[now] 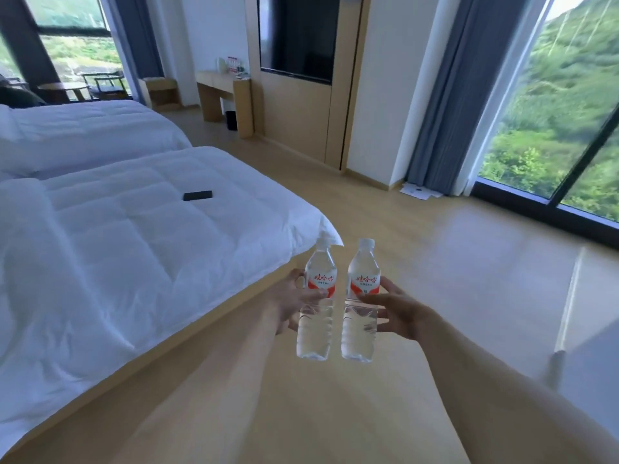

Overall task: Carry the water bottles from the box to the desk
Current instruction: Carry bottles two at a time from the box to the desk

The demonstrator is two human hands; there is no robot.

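I hold two water bottles upright and side by side out in front of me, above the pale wood floor [418,249]. My left hand [294,301] curls round the left water bottle [316,303] at its red-and-white label; my right hand [398,311] grips the right water bottle [361,301] the same way, fingers spread along its side. Both are clear, capped and full. To my left lie two beds under white duvets, and a dark phone [197,195] rests on the near bed [117,236]. Far ahead, a light wooden desk [217,82] stands against the wall beside a wall-mounted television [296,36]. Grey curtains [449,95] frame a tall window [562,105] on my right, green hillside beyond.
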